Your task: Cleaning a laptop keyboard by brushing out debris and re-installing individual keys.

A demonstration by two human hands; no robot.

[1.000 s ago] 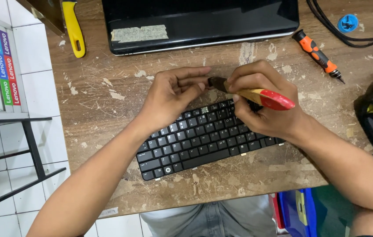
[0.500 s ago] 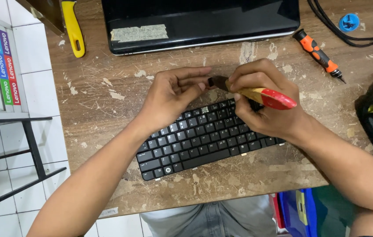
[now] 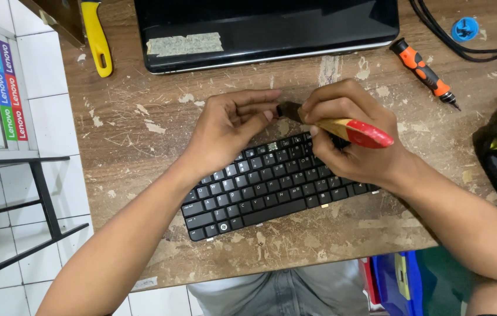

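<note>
**Here, a small key cap is brushed above the keyboard**

Head view. The left hand pinches a small dark key cap between thumb and fingertips, just above the far edge of the black keyboard. The right hand is closed around a brush with a wooden handle and a red end; its dark bristles touch the key cap. The keyboard lies slanted on the worn wooden desk, and the right hand rests partly on its right end.

To do this step well, I think short, light strokes are best, with the pinch firm, because such a small piece can jump out easily. Holding it over the keyboard or desk helps, so that it is not lost if it falls.

For room: the closed black laptop is near behind the hands, so strokes should stay short in that direction. The orange screwdriver lies to the right, well apart. The near desk edge is just below the keyboard, and the left edge, beside the white tiled floor, is farther away.
</note>
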